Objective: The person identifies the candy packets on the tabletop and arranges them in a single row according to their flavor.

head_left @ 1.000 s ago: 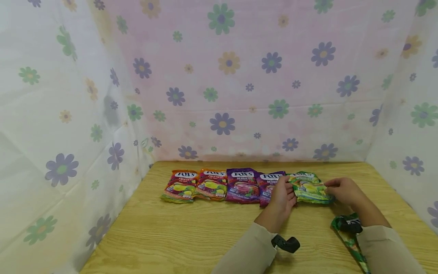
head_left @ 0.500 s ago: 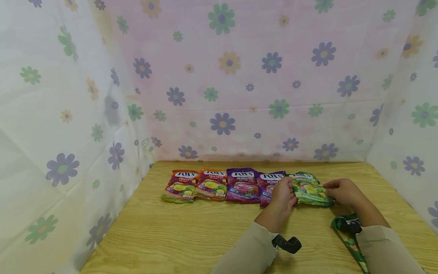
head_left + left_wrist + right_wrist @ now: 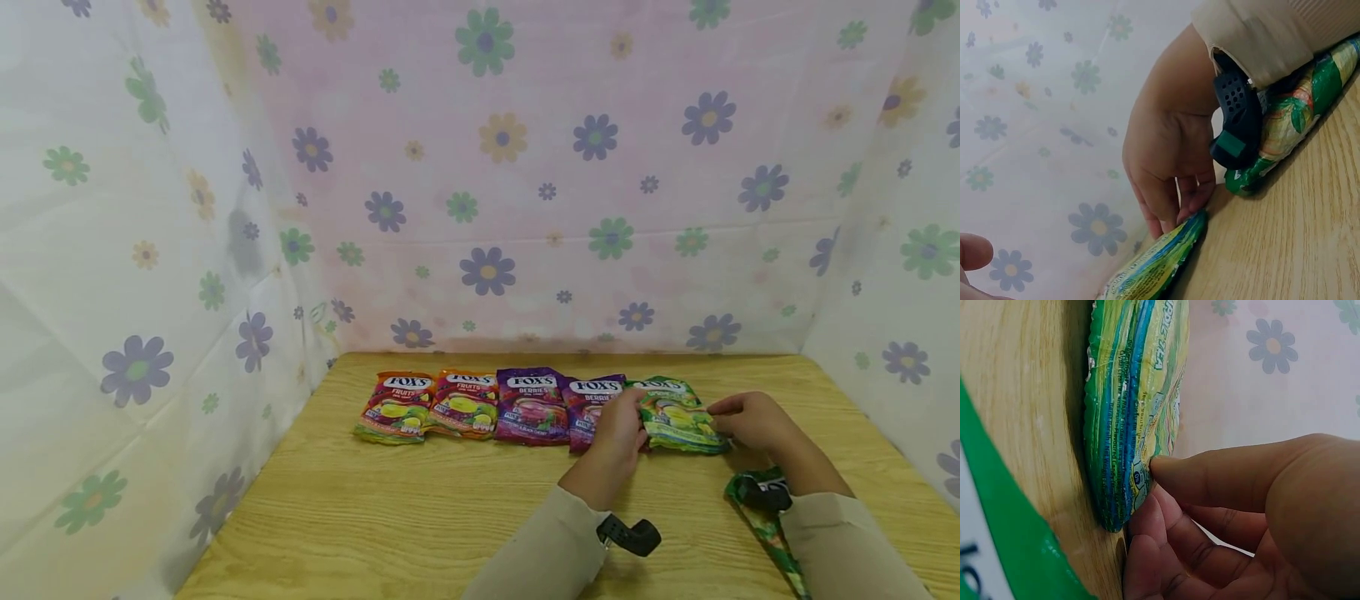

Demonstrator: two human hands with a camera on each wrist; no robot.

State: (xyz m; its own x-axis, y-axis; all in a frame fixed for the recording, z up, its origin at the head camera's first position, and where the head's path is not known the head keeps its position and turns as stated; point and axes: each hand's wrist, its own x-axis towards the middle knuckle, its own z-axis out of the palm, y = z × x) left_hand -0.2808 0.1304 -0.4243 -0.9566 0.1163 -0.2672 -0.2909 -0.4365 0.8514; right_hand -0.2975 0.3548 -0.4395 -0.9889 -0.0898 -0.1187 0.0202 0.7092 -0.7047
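A green candy bag [image 3: 682, 417] lies at the right end of a row of bags, between both hands. In the head view my left hand [image 3: 617, 425] is at its left edge, covering part of a purple berries bag [image 3: 591, 400]. A left fingertip [image 3: 974, 251] stands apart from the green bag in the left wrist view. My right hand [image 3: 757, 425] pinches the green bag's right edge, thumb [image 3: 1179, 475] on top and fingers curled beneath. Another green bag [image 3: 761, 521] lies under the right wrist, partly hidden by the sleeve.
Left in the row lie two red-orange fruits bags [image 3: 397, 408] and another purple berries bag [image 3: 531, 408]. The wooden table [image 3: 420, 517] meets flowered cloth walls [image 3: 540, 208] at the back and sides. Black wrist cameras [image 3: 630, 533] stick out from the sleeves.
The green bag has shifted slightly toward the person at its lower edge. My left fingers have moved a little over its left edge. The right hand stays nearly in place.
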